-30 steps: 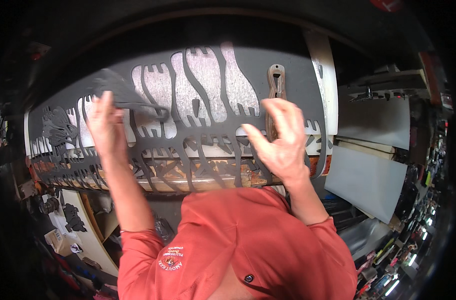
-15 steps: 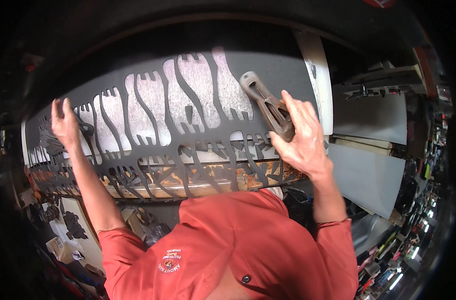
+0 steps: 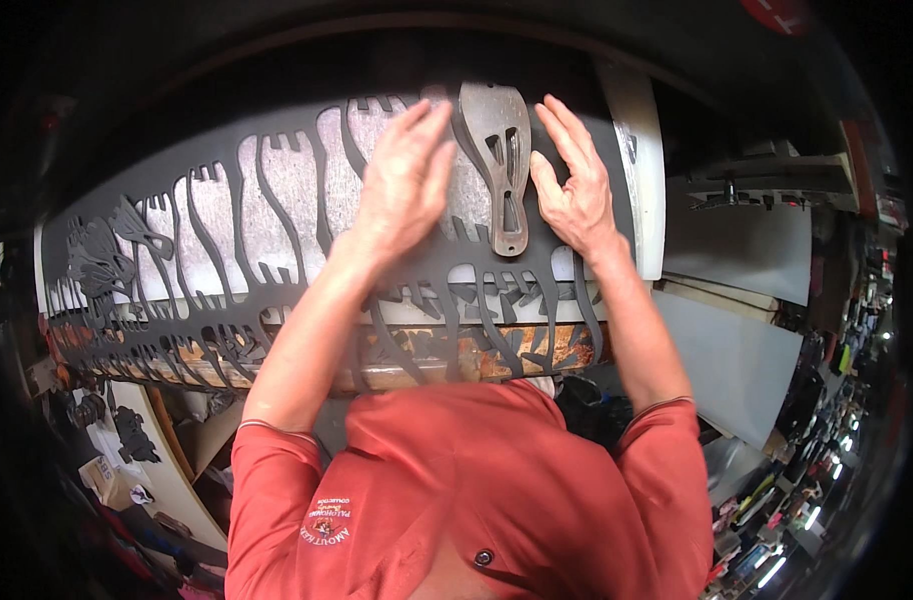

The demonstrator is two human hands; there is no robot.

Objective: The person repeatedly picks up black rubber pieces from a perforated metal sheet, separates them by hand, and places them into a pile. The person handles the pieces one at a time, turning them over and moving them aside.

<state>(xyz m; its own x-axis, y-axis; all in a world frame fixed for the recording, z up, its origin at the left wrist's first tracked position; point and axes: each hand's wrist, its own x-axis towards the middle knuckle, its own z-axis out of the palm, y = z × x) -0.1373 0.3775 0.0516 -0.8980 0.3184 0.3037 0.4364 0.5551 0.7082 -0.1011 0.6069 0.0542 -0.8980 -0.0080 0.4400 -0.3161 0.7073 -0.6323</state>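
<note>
- While both hands are up over the worktop (image 3: 649, 225), a heap of thin dark pieces (image 3: 102, 258) lies well to the left of the left hand.
- Next comes a big dark sheet (image 3: 545, 225) that runs under both hands. It has wavy holes with comb-like ends, and a pale, shiny top shows through those left of the left hand.
- The left hand (image 3: 405, 185) has its fingers stretched out and grips nothing.
- Between the hands is a gray metal shape (image 3: 512, 165) with its thin end toward the person. I can't tell if a hand touches it.
- The right hand (image 3: 574, 190) has its fingers stretched out too, and holds nothing.
- Right of it are flat gray sheets (image 3: 742, 370).
</note>
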